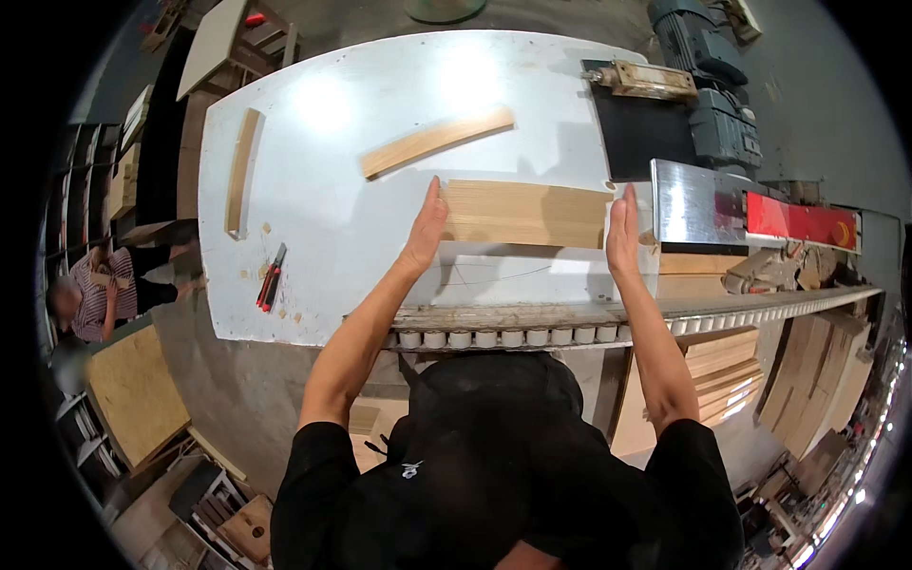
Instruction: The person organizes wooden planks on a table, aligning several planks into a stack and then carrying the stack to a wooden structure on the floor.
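A stack of thin wooden boards lies flat on the white machine table, close to its right edge and just short of the near edge with its row of rollers. The left hand is flat and open, fingers together, pressed against the stack's left end; the right hand is likewise flat and open, set against the right end, so the stack sits squeezed between the two palms rather than gripped by closed fingers. The boards look evenly aligned on their long sides, so squaring them up appears largely done. The stack's right end is just beside the shiny metal guard of the machine (whether it touches is hard to tell), and none of it appears to be under the guard, so feeding seems not yet begun.

One loose wooden strip lies askew behind the stack toward the far edge, apart from it and untouched. Another narrow strip lies along the left edge, and a red-and-black tool sits near the near-left corner.
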### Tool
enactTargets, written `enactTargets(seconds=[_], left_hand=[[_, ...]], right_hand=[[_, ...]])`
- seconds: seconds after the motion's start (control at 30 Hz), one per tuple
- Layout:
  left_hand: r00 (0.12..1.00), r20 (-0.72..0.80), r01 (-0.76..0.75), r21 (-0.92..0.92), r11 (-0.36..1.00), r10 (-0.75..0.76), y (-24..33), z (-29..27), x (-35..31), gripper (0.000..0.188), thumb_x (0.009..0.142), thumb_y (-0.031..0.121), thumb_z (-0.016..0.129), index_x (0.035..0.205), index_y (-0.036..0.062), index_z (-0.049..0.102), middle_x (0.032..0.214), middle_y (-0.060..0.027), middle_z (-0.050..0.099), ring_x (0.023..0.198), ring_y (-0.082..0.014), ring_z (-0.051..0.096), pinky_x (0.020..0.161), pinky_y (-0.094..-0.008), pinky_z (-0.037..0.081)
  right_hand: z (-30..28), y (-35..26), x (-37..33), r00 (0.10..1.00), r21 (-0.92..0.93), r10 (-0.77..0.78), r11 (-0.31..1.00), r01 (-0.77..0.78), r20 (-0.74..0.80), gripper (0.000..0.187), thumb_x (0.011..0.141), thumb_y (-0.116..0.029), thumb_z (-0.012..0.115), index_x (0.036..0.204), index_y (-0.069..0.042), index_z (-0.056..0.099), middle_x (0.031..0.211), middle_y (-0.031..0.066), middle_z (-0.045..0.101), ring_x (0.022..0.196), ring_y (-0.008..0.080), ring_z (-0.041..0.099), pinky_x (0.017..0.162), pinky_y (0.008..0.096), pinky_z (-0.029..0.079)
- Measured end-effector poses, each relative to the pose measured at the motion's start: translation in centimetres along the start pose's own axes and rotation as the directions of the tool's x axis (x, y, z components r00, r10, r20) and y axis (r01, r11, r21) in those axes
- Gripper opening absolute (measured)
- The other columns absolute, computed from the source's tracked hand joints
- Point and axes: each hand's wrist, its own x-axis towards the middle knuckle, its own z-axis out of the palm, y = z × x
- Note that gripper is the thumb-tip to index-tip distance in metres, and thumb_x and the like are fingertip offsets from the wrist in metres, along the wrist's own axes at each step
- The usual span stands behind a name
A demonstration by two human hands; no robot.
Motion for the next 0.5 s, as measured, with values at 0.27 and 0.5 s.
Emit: enactTargets(seconds=[0.27, 0.5], left_hand=[[0.997, -0.062, 0.04, -0.122, 0.992, -0.048, -0.8, 0.3, 0.3, 0.081, 0.1, 0.051, 0.039, 0.151, -0.0067, 0.013, 0.159, -0.0214, 0.014, 0.148, -0.0304, 0.012, 0.12, -0.0352, 0.01], [0.996, -0.032, 0.076, -0.152, 0.985, -0.082, -0.2, 0.8, 0.8, 0.083, 0.098, 0.048, 0.049, 0.15, -0.0067, 0.016, 0.158, -0.022, 0.017, 0.148, -0.0327, 0.014, 0.12, -0.038, 0.011]], right_hand=[[0.3, -1.3, -0.2, 0.924, 0.312, 0.253, 0.887, -0.34, 0.285, 0.08, 0.102, -0.059, 0.025, 0.147, 0.007, 0.031, 0.152, 0.0186, 0.036, 0.142, 0.0269, 0.031, 0.117, 0.0333, 0.021], [-0.3, -0.4, -0.2, 0.928, 0.351, 0.26, 0.87, -0.346, 0.268, 0.074, 0.102, -0.054, 0.031, 0.148, 0.005, 0.03, 0.152, 0.0184, 0.035, 0.142, 0.026, 0.03, 0.117, 0.0332, 0.021]])
